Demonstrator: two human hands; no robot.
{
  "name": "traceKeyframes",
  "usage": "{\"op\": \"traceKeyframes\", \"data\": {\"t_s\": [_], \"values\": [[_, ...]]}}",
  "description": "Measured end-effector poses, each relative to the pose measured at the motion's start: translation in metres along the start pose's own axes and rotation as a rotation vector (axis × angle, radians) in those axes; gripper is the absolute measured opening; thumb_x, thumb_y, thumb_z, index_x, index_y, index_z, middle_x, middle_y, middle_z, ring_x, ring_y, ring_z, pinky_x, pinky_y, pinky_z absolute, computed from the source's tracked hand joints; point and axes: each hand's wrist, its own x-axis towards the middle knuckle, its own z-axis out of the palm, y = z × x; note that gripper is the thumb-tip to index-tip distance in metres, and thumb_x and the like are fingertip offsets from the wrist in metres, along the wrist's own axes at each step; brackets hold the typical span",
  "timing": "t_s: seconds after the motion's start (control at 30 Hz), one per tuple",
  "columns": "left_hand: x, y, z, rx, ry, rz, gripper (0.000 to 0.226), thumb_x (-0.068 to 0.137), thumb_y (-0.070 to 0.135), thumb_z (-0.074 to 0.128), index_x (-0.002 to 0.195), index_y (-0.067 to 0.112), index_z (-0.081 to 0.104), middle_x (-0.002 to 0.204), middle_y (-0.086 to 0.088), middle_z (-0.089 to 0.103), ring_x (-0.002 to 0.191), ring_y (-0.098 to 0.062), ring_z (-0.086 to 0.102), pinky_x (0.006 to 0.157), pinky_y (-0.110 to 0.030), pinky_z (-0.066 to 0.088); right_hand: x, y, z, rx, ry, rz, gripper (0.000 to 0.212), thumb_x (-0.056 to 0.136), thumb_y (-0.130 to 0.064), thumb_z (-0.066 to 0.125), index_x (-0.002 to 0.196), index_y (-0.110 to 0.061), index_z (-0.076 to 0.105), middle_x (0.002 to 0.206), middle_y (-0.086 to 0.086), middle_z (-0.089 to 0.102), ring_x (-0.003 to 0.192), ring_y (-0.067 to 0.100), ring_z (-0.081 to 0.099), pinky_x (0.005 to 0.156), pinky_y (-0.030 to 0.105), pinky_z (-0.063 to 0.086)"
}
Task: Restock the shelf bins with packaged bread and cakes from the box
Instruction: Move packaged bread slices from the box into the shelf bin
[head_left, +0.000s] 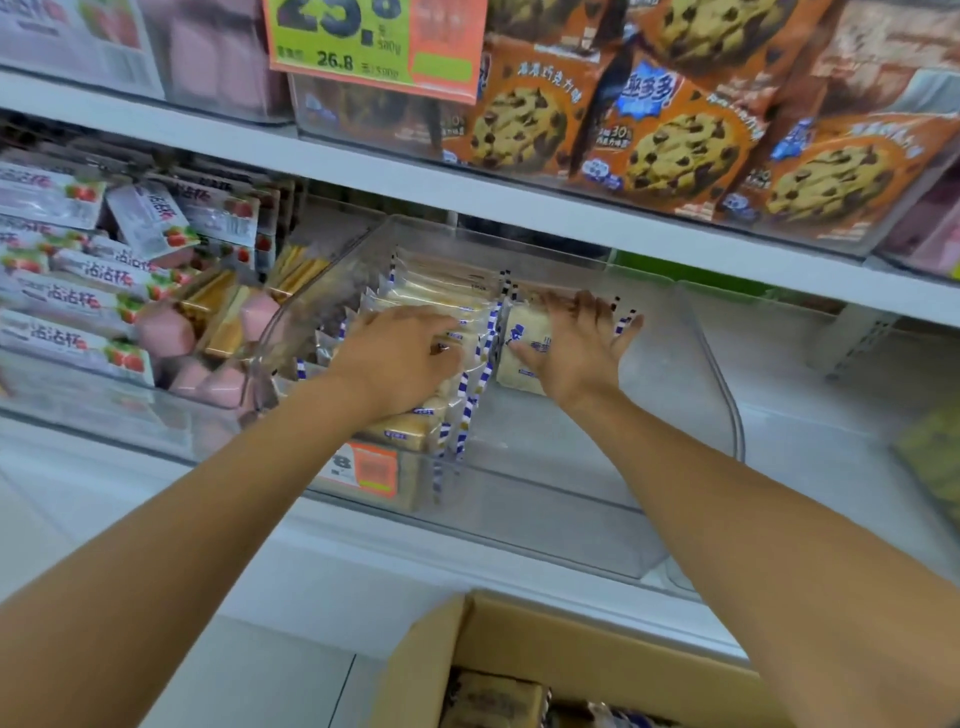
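The task's goods are found in two places: a row of wrapped bread packets (436, 296) is already stood on edge in the left part of the clear bin (719, 374) on the middle shelf, and more packets (491, 701) are left in the cardboard box (431, 660) below. The left hand (400, 353) is laid palm-down on the row, fingers stretched out and nothing gripped. The right hand (576, 345) is spread against a single packet (524, 358), fingers splayed and nearly straight, thumb across its face; no closed grip is seen. The packets are judged light, soft and easily crushed, their film wrappers slick. They would best be taken by the flat faces, several at once between flat palms. The crimped striped ends should be avoided, since these may bend or slip.
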Motion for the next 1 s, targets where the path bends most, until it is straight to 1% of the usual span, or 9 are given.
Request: {"op": "traceKeyframes", "data": {"t_s": [0.23,0.37,0.4,0.47,0.53,0.63,0.73,0.87,1.0], "values": [[-0.004,0.006,-0.005,-0.029,0.005,-0.005,0.047,0.099,0.046,0.044,0.143,0.031,0.048,0.154,0.004,0.041,0.142,-0.017,0.035,0.119,-0.044,0.022,-0.003,0.000,-0.011,-0.077,-0.016,-0.033,0.082,0.080,-0.078,0.046,0.148,-0.037,0.028,0.153,0.013,0.029,0.149,0.032,0.009,0.109,0.066,-0.015],[-0.008,0.011,-0.013,-0.101,-0.032,-0.047,0.045,0.097,0.044,0.050,0.140,0.029,0.051,0.146,0.001,0.052,0.131,-0.019,0.049,0.114,-0.041,0.032,-0.009,0.002,-0.027,-0.130,-0.054,-0.071,0.087,0.083,-0.075,0.046,0.153,-0.032,0.020,0.160,0.012,0.019,0.151,0.031,0.003,0.111,0.061,-0.017],[-0.010,0.013,-0.016,-0.120,-0.031,-0.066,0.043,0.097,0.042,0.052,0.138,0.029,0.053,0.137,-0.001,0.059,0.120,-0.019,0.058,0.109,-0.037,0.038,-0.011,0.003,-0.033,-0.117,-0.067,-0.069,0.083,0.086,-0.069,0.049,0.154,-0.030,0.021,0.161,0.013,0.018,0.150,0.032,0.004,0.114,0.059,-0.012],[-0.015,0.018,-0.021,-0.161,-0.002,-0.115,0.034,0.096,0.036,0.054,0.130,0.028,0.058,0.112,-0.003,0.071,0.085,-0.018,0.068,0.082,-0.027,0.048,-0.017,0.004,-0.045,-0.011,-0.055,-0.076,0.074,0.090,-0.057,0.056,0.151,-0.026,0.028,0.157,0.016,0.025,0.148,0.033,0.015,0.121,0.049,0.005],[-0.025,0.025,-0.026,-0.204,0.037,-0.151,0.025,0.095,0.029,0.056,0.118,0.027,0.063,0.099,-0.004,0.072,0.070,-0.020,0.066,0.065,-0.027,0.050,-0.032,0.002,-0.059,0.214,-0.040,-0.098,0.061,0.092,-0.041,0.062,0.145,-0.018,0.041,0.145,0.017,0.041,0.137,0.033,0.034,0.112,0.037,0.028],[-0.048,0.046,-0.033,-0.196,0.125,-0.141,0.012,0.090,0.024,0.057,0.097,0.023,0.067,0.100,-0.002,0.070,0.087,-0.025,0.065,0.078,-0.036,0.054,-0.068,0.000,-0.087,0.443,-0.055,-0.152,0.032,0.092,-0.020,0.062,0.123,-0.012,0.059,0.125,0.014,0.055,0.109,0.030,0.057,0.086,0.032,0.045],[-0.086,0.085,-0.038,-0.209,0.150,-0.098,0.005,0.088,0.021,0.058,0.086,0.021,0.062,0.090,0.001,0.067,0.084,-0.023,0.062,0.076,-0.037,0.053,-0.119,0.006,-0.119,0.473,-0.019,-0.196,0.015,0.088,-0.014,0.060,0.102,-0.013,0.063,0.104,0.008,0.062,0.088,0.028,0.061,0.075,0.035,0.048],[-0.145,0.134,-0.017,-0.203,0.016,-0.070,0.008,0.088,0.021,0.059,0.080,0.021,0.058,0.081,0.006,0.062,0.081,-0.020,0.061,0.082,-0.040,0.051,-0.201,0.033,-0.136,0.492,-0.090,-0.244,0.016,0.084,-0.013,0.061,0.099,-0.015,0.064,0.091,0.003,0.064,0.085,0.025,0.060,0.071,0.036,0.050],[-0.199,0.152,0.039,-0.264,-0.283,-0.103,0.008,0.091,0.024,0.060,0.089,0.022,0.067,0.095,0.004,0.065,0.092,-0.018,0.063,0.085,-0.037,0.052,-0.285,0.094,-0.102,0.490,-0.453,-0.153,0.016,0.090,-0.014,0.058,0.105,-0.017,0.064,0.100,0.002,0.066,0.092,0.023,0.061,0.080,0.037,0.051]]}}
